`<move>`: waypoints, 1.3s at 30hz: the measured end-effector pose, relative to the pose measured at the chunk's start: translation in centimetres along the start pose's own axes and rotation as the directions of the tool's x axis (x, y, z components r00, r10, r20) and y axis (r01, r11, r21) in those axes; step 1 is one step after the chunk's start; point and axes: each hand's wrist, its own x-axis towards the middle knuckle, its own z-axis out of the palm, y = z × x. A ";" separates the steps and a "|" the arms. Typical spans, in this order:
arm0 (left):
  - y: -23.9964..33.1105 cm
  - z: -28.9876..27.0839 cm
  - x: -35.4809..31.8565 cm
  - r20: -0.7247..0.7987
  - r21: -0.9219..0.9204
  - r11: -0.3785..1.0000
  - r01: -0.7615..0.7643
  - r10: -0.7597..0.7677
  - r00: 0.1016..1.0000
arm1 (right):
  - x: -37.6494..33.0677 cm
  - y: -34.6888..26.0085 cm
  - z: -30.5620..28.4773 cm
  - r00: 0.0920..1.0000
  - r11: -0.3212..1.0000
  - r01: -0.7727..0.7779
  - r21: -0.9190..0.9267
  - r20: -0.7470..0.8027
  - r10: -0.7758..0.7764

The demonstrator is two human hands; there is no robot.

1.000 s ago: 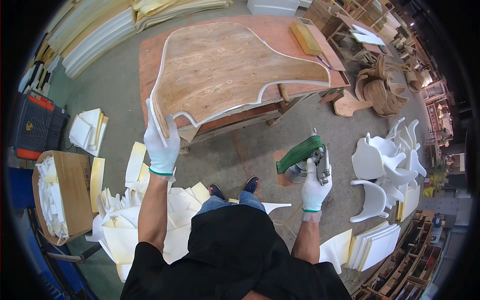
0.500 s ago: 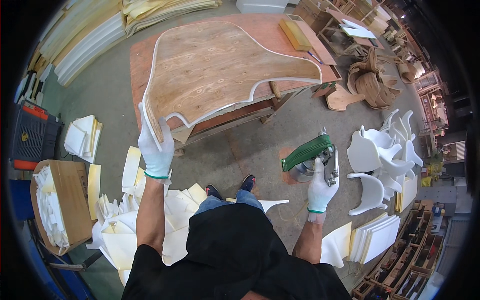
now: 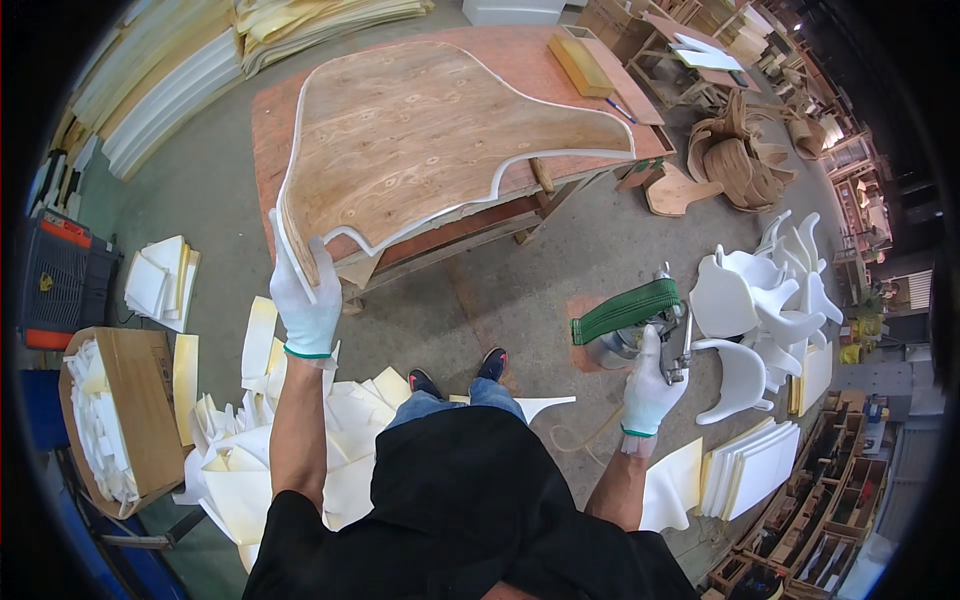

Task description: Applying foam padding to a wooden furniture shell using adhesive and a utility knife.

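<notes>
My left hand [image 3: 303, 300], in a white glove, grips the near edge of a large curved plywood shell [image 3: 430, 130] with a white foam rim. The shell lies tilted over a reddish workbench [image 3: 520, 60]. My right hand [image 3: 652, 385], also gloved, holds a metal spray gun [image 3: 650, 325] with a green strap wrapped around its cup, out to my right above the concrete floor and away from the shell.
White foam offcuts [image 3: 260, 440] are heaped on the floor at my left. A cardboard box [image 3: 110, 410] holds more foam. White moulded seat shells [image 3: 770, 310] are stacked at right, bent plywood parts [image 3: 740, 160] lie beyond. Foam sheets [image 3: 745, 465] lie at lower right.
The shell's near edge has risen with my left hand. My right hand with the spray gun has drifted slightly to the right.
</notes>
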 end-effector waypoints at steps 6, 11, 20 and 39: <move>-0.4 0.1 -0.2 0.027 -0.056 0.996 0.063 -0.061 0.998 | -0.4 0.6 0.2 1.000 1.000 -0.006 -0.007 -0.013 0.006; -0.5 0.0 -0.1 0.008 -0.012 1.000 -0.020 0.020 1.000 | -0.7 -0.3 0.6 0.995 0.997 -0.076 0.013 0.068 0.075; -0.9 0.0 0.2 0.010 -0.008 0.999 -0.033 0.033 0.999 | -1.5 -0.2 0.5 1.000 1.000 -0.028 0.008 -0.007 0.028; -0.9 0.1 0.4 0.017 0.000 1.000 -0.003 0.003 1.000 | -1.6 1.9 3.2 0.967 0.998 -0.029 -0.057 0.249 0.042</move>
